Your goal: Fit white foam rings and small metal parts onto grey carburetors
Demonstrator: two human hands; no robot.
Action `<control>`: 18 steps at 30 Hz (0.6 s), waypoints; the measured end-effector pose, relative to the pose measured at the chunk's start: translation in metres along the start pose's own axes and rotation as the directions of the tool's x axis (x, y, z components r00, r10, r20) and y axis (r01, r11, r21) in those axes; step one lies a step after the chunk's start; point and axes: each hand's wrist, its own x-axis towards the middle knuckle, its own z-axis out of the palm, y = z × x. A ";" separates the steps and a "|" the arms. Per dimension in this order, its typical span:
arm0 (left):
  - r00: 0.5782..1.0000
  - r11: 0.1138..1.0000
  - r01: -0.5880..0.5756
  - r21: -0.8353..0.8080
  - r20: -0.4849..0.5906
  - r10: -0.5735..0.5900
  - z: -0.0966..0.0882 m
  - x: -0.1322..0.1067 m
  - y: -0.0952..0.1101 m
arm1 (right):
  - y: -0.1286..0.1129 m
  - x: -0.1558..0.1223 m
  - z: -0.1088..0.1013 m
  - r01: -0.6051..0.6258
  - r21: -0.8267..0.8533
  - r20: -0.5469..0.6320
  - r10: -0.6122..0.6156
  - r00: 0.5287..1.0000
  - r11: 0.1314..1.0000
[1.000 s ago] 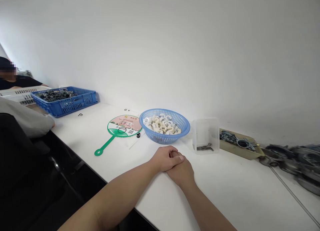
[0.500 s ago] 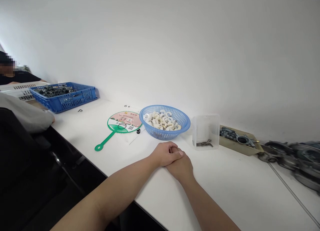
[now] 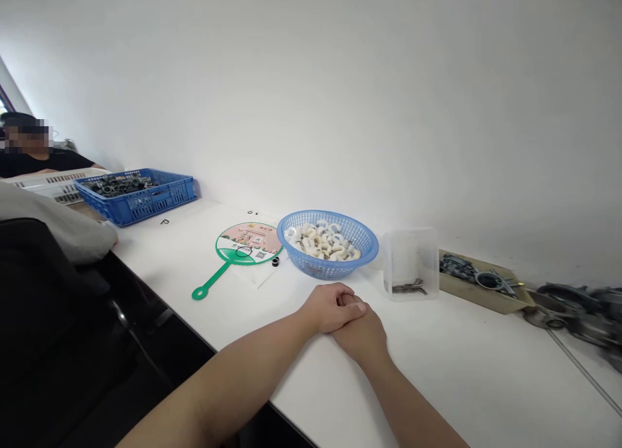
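My left hand (image 3: 329, 308) and my right hand (image 3: 363, 335) rest clasped together on the white table (image 3: 461, 364), the left laid over the right. Both have their fingers curled around each other, and no object shows in them. Just beyond them stands a round blue basket (image 3: 328, 264) filled with white rings. A clear plastic box (image 3: 411, 261) with a few small metal pins stands to its right.
A green hand fan (image 3: 238, 250) lies left of the basket, a small black ring (image 3: 275, 261) beside it. A blue crate (image 3: 138, 201) of metal parts stands far left near another person's sleeve (image 3: 72, 231). A cardboard tray (image 3: 486, 286) and metal castings (image 3: 583, 305) lie right.
My clasped hands have stayed as they were. Only the view has shifted slightly, first up and then back down and to the left.
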 end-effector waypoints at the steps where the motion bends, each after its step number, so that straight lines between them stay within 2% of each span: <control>1: 1.000 1.000 -0.004 -0.002 -0.004 0.004 0.000 0.000 -0.001 | 0.000 0.000 0.000 0.000 -0.003 -0.002 0.000 1.000 1.000; 18: 1.000 1.000 -0.003 -0.029 -0.002 0.003 0.005 0.003 -0.009 | 0.000 0.000 -0.002 -0.009 0.000 -0.020 0.009 1.000 1.000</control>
